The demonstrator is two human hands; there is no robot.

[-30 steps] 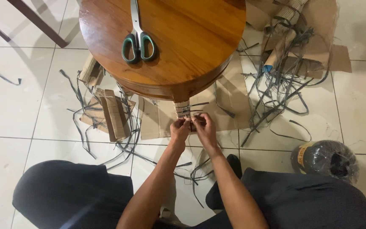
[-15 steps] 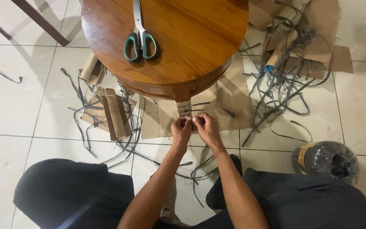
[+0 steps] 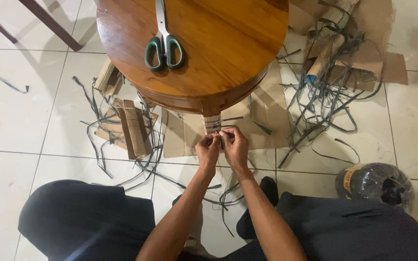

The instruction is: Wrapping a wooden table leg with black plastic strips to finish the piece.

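The person sits low on the floor with knees spread in dark trousers, both arms reaching forward to one leg of a round, polished brown wooden table [image 3: 218, 58]. The left hand [image 3: 207, 151] and the right hand [image 3: 235, 147] are pressed close together, fingertips pinched on a thin dark grey strap [image 3: 221, 126] that is wound around the cardboard-wrapped table leg [image 3: 212, 122], just under the tabletop's rim. Both hands are clenched on the strap where they meet; how the strap ends run between the fingers is too small to tell.

On the tabletop lies one pair of scissors with green handles [image 3: 164, 48], blades pointing away from the person, well apart from the hands.

One dark, round roll of strapping wrapped in clear film [image 3: 376, 184] sits on the floor beside the person's right knee. A flat sheet of brown cardboard [image 3: 262, 121] lies under the table, and a folded cardboard piece [image 3: 134, 128] lies to the left of the leg. More cardboard, some of it rolled into tubes [image 3: 359, 43], is heaped at the upper right. Loose dark strap offcuts [image 3: 322, 104] are scattered in too great a tangle to count, on both sides of the table and near the left edge.

The floor is glossy cream tile [image 3: 15, 140] with thin grout lines. One dark wooden furniture leg [image 3: 49, 24] slants across the upper left corner.
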